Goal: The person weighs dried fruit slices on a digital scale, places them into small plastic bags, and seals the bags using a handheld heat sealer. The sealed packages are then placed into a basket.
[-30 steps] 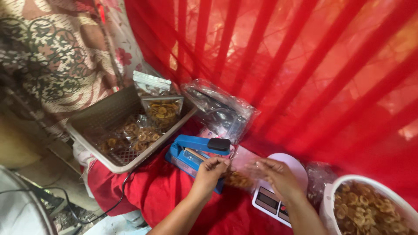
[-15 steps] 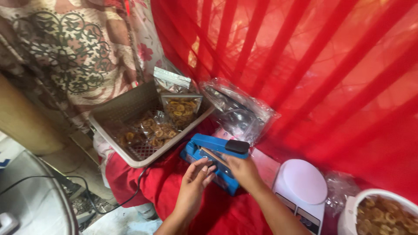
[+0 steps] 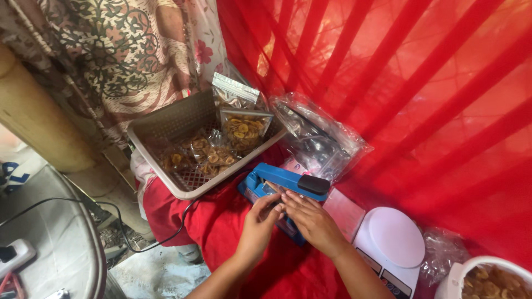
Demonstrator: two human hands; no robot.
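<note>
Here, at lower centre of the frame, the left hand [image 3: 259, 217] and the right hand [image 3: 313, 220] meet at the front edge of a blue plastic impulse heat sealer with a black handle knob [image 3: 288, 182]. Both hands are pinched with fingers curled, apparently on the mouth of a small clear pouch laid under the sealer arm; the pouch itself is mostly hidden, so I cannot tell its fill.

Handling judgement: such a film pouch is likely light, limp and slick, and the chips inside brittle. Best held by the two top corners, kept taut and flat. The sealer looks rigid and fairly heavy; its arm is pressed by the black knob.

Surroundings: a beige perforated plastic basket [image 3: 166, 124] at centre left holds sealed clear packets of yellow chips [image 3: 243, 130]. A heap of empty clear plastic bags [image 3: 318, 141] lies just right of it, close behind the sealer. A white round-platform digital kitchen scale [image 3: 390, 246] sits at lower right, near the right forearm. A white bowl of loose chips [image 3: 487, 279] is at the bottom right corner. Red cloth [image 3: 221, 221] covers the table. A black power cord [image 3: 133, 232] trails off lower left, clear of the hands.
</note>
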